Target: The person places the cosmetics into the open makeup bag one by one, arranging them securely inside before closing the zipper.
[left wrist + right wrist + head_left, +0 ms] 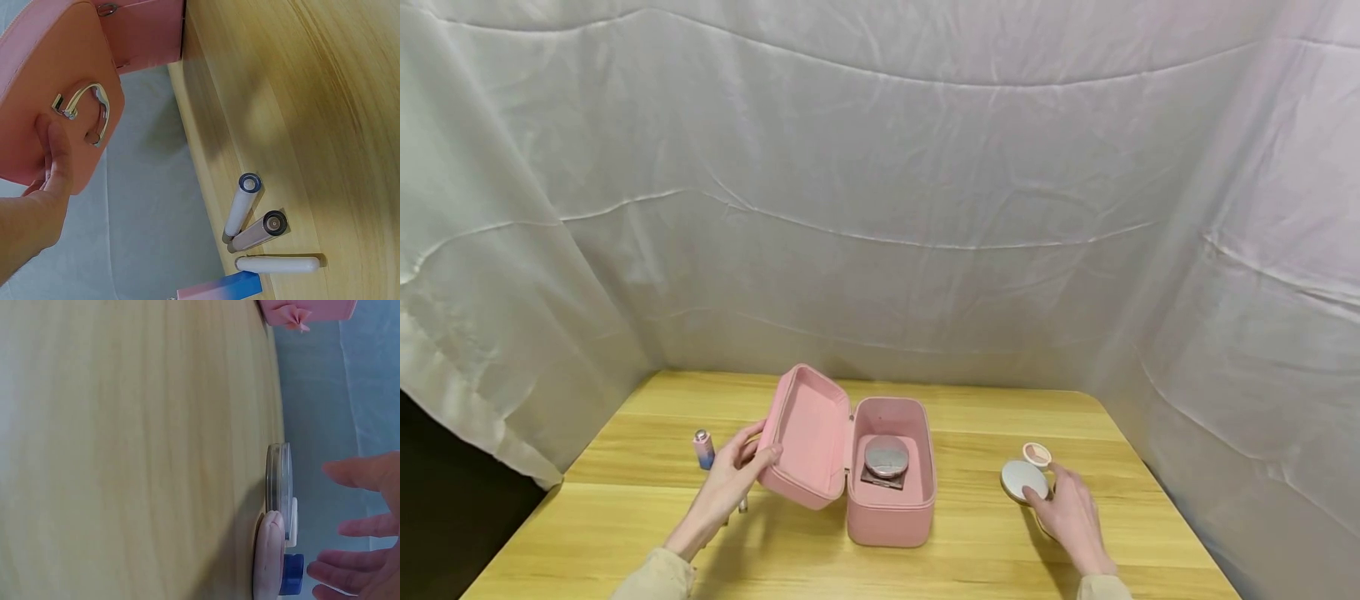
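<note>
near the middle of the table [970,517], a pink case [891,529] is set with its lid [811,433] swung out to the left. the lid's outer edge is gripped by the left hand [730,475], with the thumb laid over the rim and the fingers on the outside, near a metal handle [105,109]. within the case, a compact [886,456] is stacked on a flat palette [897,482].

to the right, the right hand [1075,512] is held with fingers loosely extended and parted, beside a second compact [1022,480]; whether it is touched cannot be told. just behind that compact, a small white-rimmed pan [1037,454] is seen. a pink puck [269,556] and a blue cap [292,575] are shown near the fingers in the right wrist view.

to the left, an upright pink-and-blue bottle [703,452] is placed near a white tube [281,264], a beige tube [257,233] and a blue-ended tube [240,209]. behind the table, a pale curtain [880,208] is hung.
</note>
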The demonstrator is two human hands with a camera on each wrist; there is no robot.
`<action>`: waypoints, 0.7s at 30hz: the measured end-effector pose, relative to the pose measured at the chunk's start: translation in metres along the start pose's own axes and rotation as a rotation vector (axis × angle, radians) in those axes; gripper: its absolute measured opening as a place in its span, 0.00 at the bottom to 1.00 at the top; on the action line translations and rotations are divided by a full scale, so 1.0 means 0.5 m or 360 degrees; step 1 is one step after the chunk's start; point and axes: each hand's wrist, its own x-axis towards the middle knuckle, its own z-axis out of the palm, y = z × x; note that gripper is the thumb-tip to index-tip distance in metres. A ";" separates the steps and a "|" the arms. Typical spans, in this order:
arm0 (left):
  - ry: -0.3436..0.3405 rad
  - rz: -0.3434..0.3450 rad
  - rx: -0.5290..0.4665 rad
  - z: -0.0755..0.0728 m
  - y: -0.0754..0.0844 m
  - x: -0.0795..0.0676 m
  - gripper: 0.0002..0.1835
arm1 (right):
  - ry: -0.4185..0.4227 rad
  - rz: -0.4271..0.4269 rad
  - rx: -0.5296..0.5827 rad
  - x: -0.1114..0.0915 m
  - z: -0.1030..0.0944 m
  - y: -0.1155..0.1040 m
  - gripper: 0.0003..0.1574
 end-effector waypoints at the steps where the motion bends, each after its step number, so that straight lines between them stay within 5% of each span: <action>1: 0.0001 0.0001 0.0000 0.000 0.000 0.000 0.34 | -0.0002 -0.0001 -0.0004 0.000 0.000 0.000 0.45; 21: -0.0001 -0.0008 0.0020 0.000 0.000 0.000 0.34 | 0.0087 -0.0192 -0.0242 0.009 0.019 -0.001 0.25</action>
